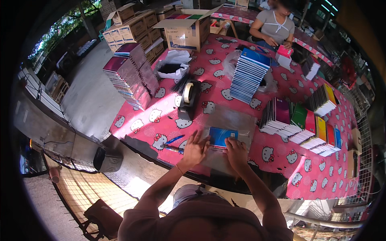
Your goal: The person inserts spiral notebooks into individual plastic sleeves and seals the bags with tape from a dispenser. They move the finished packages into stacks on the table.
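Observation:
A small blue spiral notebook [222,136] lies at the near edge of the table, on or inside a clear plastic sleeve [229,118]; which of the two I cannot tell. My left hand [194,148] is at its left side, fingers stretched out and apart, the tips by the cover's edge. My right hand [236,151] closes over the lower right corner, its fingers bent on the cover. Left of my left hand are blue-handled scissors [173,140]. Beyond them stands a black tape dispenser [188,100] with a roll of tape.
Tall stacks of purple notebooks [124,76] and blue notebooks [250,74] rise farther back. Rows of coloured notebooks [299,124] fill the right. A white bag [173,66] and an open carton [183,34] stand at the far left. Across the pink tablecloth [267,154], a person [275,26] handles a pink-topped stack.

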`<state>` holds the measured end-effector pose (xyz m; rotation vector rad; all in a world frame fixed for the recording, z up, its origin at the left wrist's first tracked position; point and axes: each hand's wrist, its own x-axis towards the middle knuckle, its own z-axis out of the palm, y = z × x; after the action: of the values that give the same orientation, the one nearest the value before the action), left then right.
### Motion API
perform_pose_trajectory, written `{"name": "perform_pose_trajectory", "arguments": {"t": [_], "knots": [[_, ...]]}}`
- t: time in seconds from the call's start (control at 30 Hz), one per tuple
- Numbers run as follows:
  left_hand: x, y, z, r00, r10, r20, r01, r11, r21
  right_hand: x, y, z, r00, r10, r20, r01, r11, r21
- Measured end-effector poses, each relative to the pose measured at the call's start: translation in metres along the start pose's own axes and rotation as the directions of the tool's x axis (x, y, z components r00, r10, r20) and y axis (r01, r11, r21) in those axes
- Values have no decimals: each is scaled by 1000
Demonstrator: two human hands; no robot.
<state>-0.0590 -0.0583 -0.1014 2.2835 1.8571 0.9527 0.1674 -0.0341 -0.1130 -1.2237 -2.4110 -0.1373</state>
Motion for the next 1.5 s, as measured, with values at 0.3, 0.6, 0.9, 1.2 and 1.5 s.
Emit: {"name": "perform_pose_trajectory", "arguments": {"t": [0.3, 0.6, 0.9, 1.2, 1.5], "knots": [[108, -155, -55, 671, -580, 461, 681, 238, -693, 2, -6, -1, 1000, 10, 3, -10, 1000, 22], [63, -151, -19, 880, -445, -163, 435, 895, -95, 1, -6, -2, 1000, 10, -5, -10, 999, 51], [50, -23, -10, 942, -255, 217, 335, 727, -599, 1, -2, -9, 1000, -4, -5, 4, 1000, 1], [61, 38, 22, 808, -397, 435, 318, 916, 244, 3, 3, -14, 999, -25, -37, 26, 999, 24], [12, 61, 10, 973, 189, 134, -205, 972, 118, 59, 32, 1, 991, 11, 136, -51, 956, 290]]}}
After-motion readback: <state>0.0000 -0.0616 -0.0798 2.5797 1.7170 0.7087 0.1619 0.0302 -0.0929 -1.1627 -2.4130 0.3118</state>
